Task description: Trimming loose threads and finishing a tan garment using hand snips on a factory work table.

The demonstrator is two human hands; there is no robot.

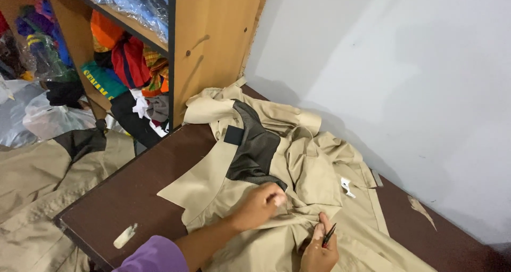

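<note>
A dark brown table (149, 181) is standing against a pale wall (399, 80), with a wooden shelf (213, 43) of folded coloured cloth (128, 59) sitting at the far left. A beige garment (314, 171) with a dark grey panel (255, 149) is lying across the table. My left hand (261, 205) is pinching a fold of it. Just beside it, my right hand (318, 250) is gripping a small red-handled snipper (328, 234) over the fabric.

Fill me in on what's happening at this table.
A person is working on a beige garment with a dark panel, spread on a brown table. The left hand pinches a fold of the fabric, while the right hand holds a small red-handled cutting tool against it. A shelf of folded clothes stands behind.
</note>
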